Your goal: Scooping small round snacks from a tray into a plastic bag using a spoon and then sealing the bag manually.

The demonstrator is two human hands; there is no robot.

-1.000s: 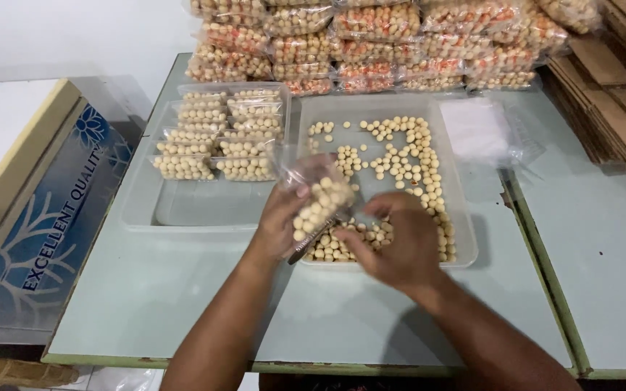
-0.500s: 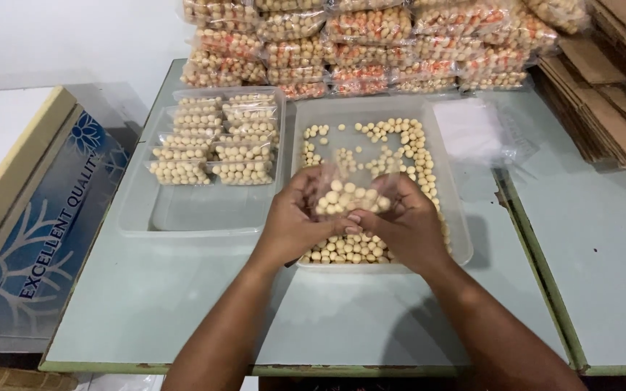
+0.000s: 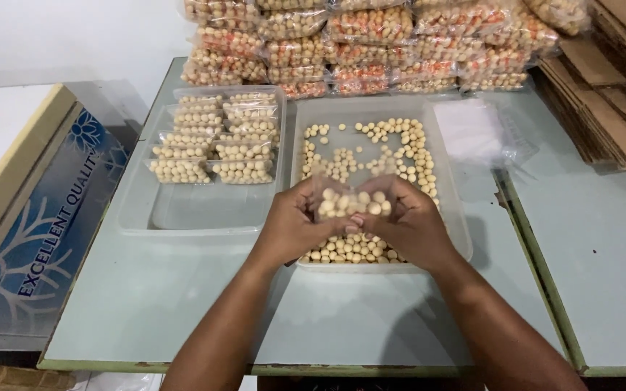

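Midway through bagging: left hand (image 3: 295, 224) and right hand (image 3: 407, 224) both in a pinching grip on a small clear bag of pale balls (image 3: 349, 203), held above the tray (image 3: 458, 217) on the counter (image 3: 182, 304); likely calls for closing the mouth.

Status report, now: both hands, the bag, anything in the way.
Left hand and right hand both grip clear bag of pale balls. Bag held above loose-ball tray. Nothing obstructing.
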